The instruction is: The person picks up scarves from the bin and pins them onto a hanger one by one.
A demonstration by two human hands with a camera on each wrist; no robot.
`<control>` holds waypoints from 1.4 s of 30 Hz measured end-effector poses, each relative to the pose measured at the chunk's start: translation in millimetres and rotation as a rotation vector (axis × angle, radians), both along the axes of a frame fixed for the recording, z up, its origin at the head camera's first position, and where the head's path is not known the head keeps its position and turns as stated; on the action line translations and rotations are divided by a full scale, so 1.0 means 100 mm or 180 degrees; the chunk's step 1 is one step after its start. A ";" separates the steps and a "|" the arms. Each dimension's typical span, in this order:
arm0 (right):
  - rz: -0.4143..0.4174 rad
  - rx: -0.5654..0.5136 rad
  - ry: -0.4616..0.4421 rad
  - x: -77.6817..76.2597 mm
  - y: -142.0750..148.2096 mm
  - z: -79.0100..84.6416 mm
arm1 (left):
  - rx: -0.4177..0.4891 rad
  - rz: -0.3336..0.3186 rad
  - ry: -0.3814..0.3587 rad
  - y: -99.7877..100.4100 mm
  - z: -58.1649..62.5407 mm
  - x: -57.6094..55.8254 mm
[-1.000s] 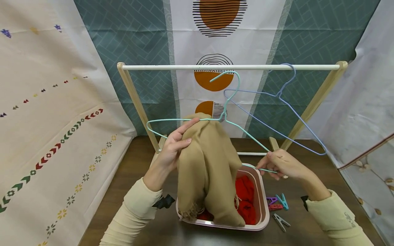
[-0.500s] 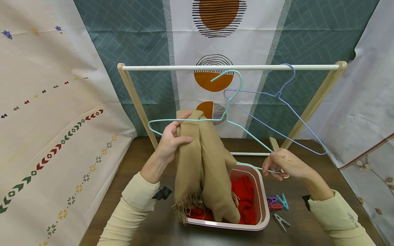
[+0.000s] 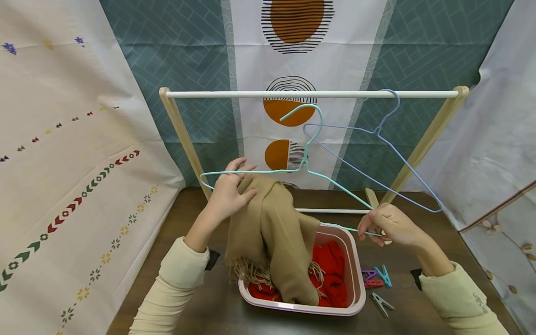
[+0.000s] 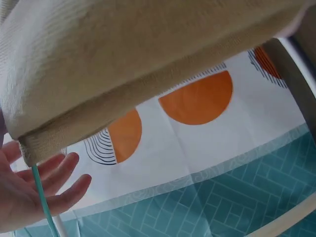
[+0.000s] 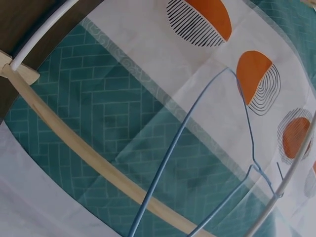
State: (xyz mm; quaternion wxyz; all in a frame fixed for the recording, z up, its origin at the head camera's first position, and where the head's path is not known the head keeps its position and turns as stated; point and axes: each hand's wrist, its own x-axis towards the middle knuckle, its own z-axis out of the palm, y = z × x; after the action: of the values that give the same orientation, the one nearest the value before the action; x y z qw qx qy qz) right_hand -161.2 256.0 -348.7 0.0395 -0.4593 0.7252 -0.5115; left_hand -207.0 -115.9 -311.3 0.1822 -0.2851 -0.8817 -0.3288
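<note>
A mint-green wire hanger [image 3: 335, 181] is pinched at its right end by my right hand [image 3: 387, 225]. The tan fringed scarf [image 3: 274, 232] hangs over the hanger's lower bar, its ends reaching down over the pink basket [image 3: 356, 279]. At the scarf's left side, my left hand [image 3: 226, 193] lies by the hanger's left arm with its fingers spread and loose. In the left wrist view the scarf [image 4: 123, 59] fills the top, and the hanger's wire [image 4: 42, 197] crosses in front of the open fingers. My right hand is out of the right wrist view.
A blue hanger [image 3: 402, 158] hangs on the white rail [image 3: 234, 94] of a wooden rack behind. Red cloth [image 3: 328, 260] lies in the basket. Several clothespins, among them a grey clothespin [image 3: 382, 304], lie to its right on the dark table [image 3: 201, 311].
My left hand has loosened its grip on the scarf and shifted slightly left. The scarf's top has dropped below the hanger's upper wire. My right hand keeps its hold on the hanger.
</note>
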 end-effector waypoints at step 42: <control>-0.0114 0.0093 -0.0103 -0.02 -0.09 -0.06 | -0.0874 -0.1359 0.0298 0.67 -0.18 0.20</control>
State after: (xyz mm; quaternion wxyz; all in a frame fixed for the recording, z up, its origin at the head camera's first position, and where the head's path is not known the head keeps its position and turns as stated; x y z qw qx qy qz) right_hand -163.3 247.2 -354.3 0.0488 -0.4373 0.7399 -0.5089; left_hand -186.8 -48.9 -329.2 0.1089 -0.5017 -0.8285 -0.2235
